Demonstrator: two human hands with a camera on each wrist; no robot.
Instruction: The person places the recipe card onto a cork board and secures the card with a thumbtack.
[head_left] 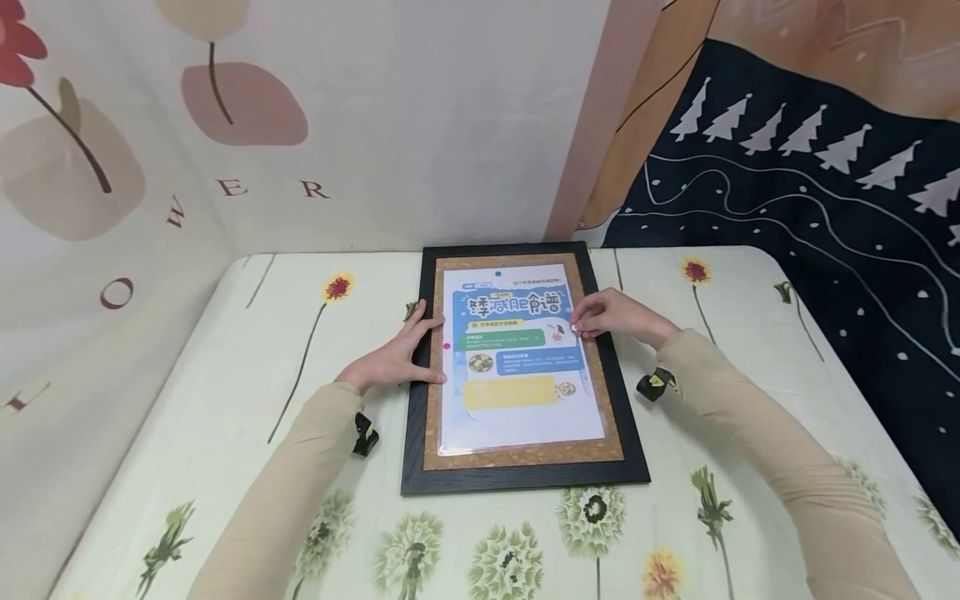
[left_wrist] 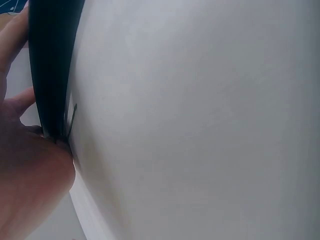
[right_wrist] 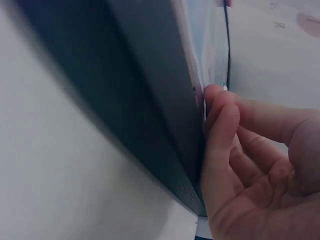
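Note:
A printed sheet (head_left: pixel 517 425) in a clear sleeve lies on a black-framed cork board (head_left: pixel 525 477). One teal pushpin (head_left: pixel 498 273) sits at its top and a pink pushpin (head_left: pixel 447 346) at its left edge. My left hand (head_left: pixel 393 354) rests across the frame's left side, fingers spread, with the thumb and a fingertip reaching the sheet's edge. At the sheet's right edge, my right hand (head_left: pixel 618 317) pinches a small white pushpin (right_wrist: pixel 225 88) between thumb and fingers, mostly hidden by them. Its other fingers are curled.
The board lies on a table with a flowered cloth (head_left: pixel 225 467), its top edge near a pale printed curtain (head_left: pixel 450 125). A dark cloth with white trees (head_left: pixel 787 192) hangs at the right. Each wrist wears a small black device (head_left: pixel 656 384).

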